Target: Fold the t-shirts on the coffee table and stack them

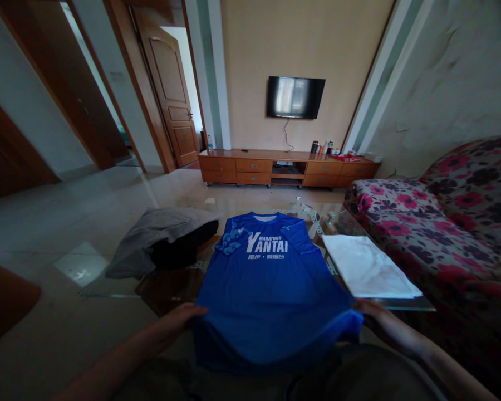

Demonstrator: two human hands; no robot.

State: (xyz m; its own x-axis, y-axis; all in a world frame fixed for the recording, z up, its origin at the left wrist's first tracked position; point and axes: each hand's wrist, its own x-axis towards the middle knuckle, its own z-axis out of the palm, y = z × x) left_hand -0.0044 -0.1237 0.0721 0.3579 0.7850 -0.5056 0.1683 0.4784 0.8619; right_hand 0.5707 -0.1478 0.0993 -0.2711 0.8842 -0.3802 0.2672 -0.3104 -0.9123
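A blue T-shirt (263, 284) with white "Marathon Yantai" lettering lies front up on the glass table (104, 287), its collar at the far end. My left hand (187, 314) is closed on the shirt's left edge near the hem. On the opposite edge, my right hand (365, 306) grips the fabric at about the same height. Between the two hands the lower part sags, and the hem hangs over the near side of the table. Fingertips of both hands are partly hidden by the cloth and shadow.
Grey and black clothes (158, 239) are heaped on the table's left. A folded white cloth (369, 266) lies on the right, near a small glass (331, 217). A floral sofa (417, 223) stands at the right; a wooden TV cabinet (254, 165) runs along the far wall.
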